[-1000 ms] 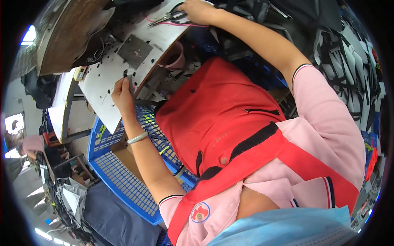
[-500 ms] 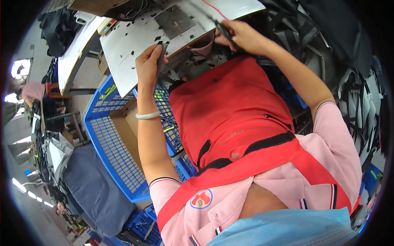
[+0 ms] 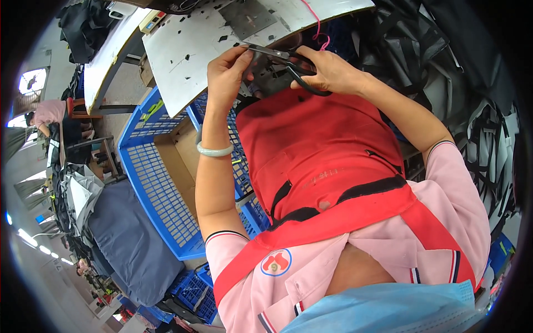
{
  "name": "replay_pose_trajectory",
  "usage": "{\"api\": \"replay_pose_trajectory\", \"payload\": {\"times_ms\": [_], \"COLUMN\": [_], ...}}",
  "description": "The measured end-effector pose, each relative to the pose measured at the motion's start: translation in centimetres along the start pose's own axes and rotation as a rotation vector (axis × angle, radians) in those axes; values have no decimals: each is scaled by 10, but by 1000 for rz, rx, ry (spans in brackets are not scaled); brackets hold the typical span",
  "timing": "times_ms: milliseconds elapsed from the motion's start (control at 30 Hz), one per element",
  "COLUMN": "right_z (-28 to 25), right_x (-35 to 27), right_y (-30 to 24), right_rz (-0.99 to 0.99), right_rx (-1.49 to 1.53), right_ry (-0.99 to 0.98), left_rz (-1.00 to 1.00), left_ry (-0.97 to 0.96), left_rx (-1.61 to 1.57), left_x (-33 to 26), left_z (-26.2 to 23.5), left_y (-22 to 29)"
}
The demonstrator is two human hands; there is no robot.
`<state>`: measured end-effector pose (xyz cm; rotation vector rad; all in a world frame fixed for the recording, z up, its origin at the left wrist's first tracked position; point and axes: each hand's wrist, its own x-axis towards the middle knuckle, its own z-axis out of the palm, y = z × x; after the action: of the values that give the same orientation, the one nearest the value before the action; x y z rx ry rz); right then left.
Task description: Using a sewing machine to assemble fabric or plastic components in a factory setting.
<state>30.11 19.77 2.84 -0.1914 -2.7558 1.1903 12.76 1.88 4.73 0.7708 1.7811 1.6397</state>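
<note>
My right hand [image 3: 336, 72] is closed round the black handles of a pair of scissors [image 3: 282, 55]. Their blades point left and reach the fingertips of my left hand [image 3: 226, 75]. That hand is pinched on a dark strip, mostly hidden behind the fingers and wrist; a greyish end [image 3: 199, 135] shows beside the wrist. Both hands are at the near edge of a white worktable [image 3: 183, 83], where small black scraps lie scattered. A pink cord [image 3: 317, 25] hangs over the table edge close to my right hand.
A grey metal plate [image 3: 248, 18] lies on the table. Left of my lap stands a blue plastic crate [image 3: 161, 188] with cardboard inside. Black material [image 3: 405, 50] is heaped on the right. A person in pink [image 3: 50, 112] bends over at the far left.
The scissors have swung down and left, from pointing away over the table to the left fingertips. My left hand has moved right and up, and the hands are closer together.
</note>
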Motion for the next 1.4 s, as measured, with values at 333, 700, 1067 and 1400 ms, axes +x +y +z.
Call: {"api": "replay_pose_trajectory", "payload": {"times_ms": [333, 700, 1067, 1400], "right_z": [-18, -95, -64, -51], "right_x": [7, 106, 103, 78], "right_y": [14, 112, 130, 81], "right_rz": [149, -29, -283, -371], "right_rx": [321, -595, -580, -591], "right_ry": [-150, 471, 724, 709], "left_rz": [-13, 442, 373, 260], "left_ry": [-3, 270, 214, 102], "left_rx": [-35, 674, 801, 627], "left_x": [1, 44, 91, 78], "left_z": [1, -5, -16, 3], "left_y": [4, 66, 81, 71]}}
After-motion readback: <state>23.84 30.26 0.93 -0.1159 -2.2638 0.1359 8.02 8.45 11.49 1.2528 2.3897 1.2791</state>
